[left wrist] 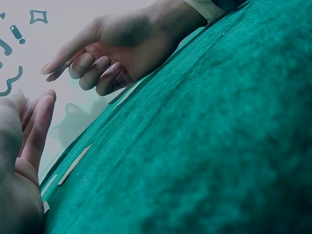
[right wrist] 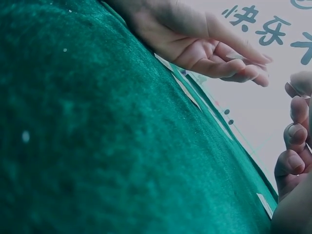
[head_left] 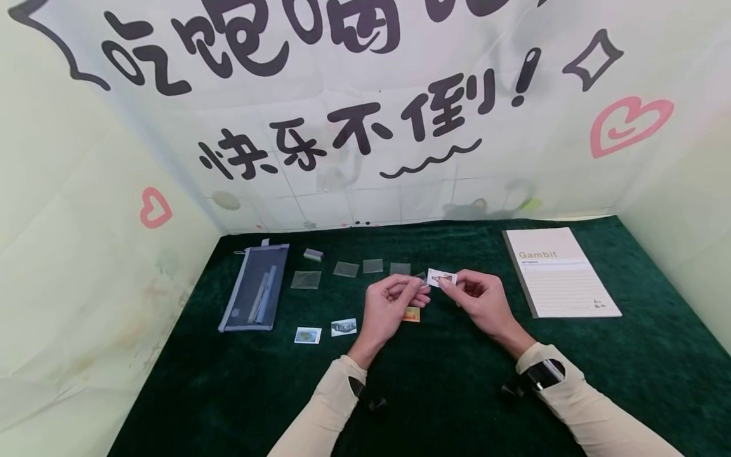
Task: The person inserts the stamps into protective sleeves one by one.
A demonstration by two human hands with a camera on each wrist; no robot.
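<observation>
Between thumb and forefinger, my right hand pinches a small white-bordered stamp with a brownish picture. My left hand is just left of it and pinches a small clear plastic sleeve, mostly hidden by the fingers. Both hands are raised above the cloth, fingertips close together. Under the left hand lies an orange stamp, partly covered. Farther left lie a blue-green stamp and a grey landscape stamp. Several clear sleeves, among them a larger one, lie in a row behind.
A mesh zip pouch with pens inside lies on the left of the dark green cloth. Near it sits a small eraser. At the right is a notebook. A printed white curtain stands behind.
</observation>
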